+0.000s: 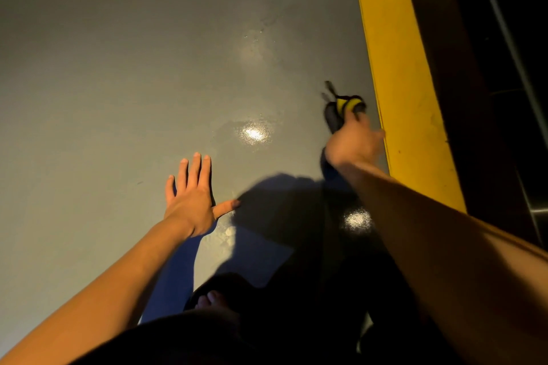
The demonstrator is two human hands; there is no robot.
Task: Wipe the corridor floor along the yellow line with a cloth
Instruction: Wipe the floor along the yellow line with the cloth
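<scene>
Glossy grey floor [118,68] with 3 bright glare spots; yellow line [400,68] along its right edge; dark-and-yellow cloth [345,109] just beside the line; left hand [192,198] flat on it.

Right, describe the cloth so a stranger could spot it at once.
Follow the yellow line along the right of the grey floor. Just left of it, the right hand grips the cloth: a dark bundle with a yellow patch, the only loose item there.
</scene>
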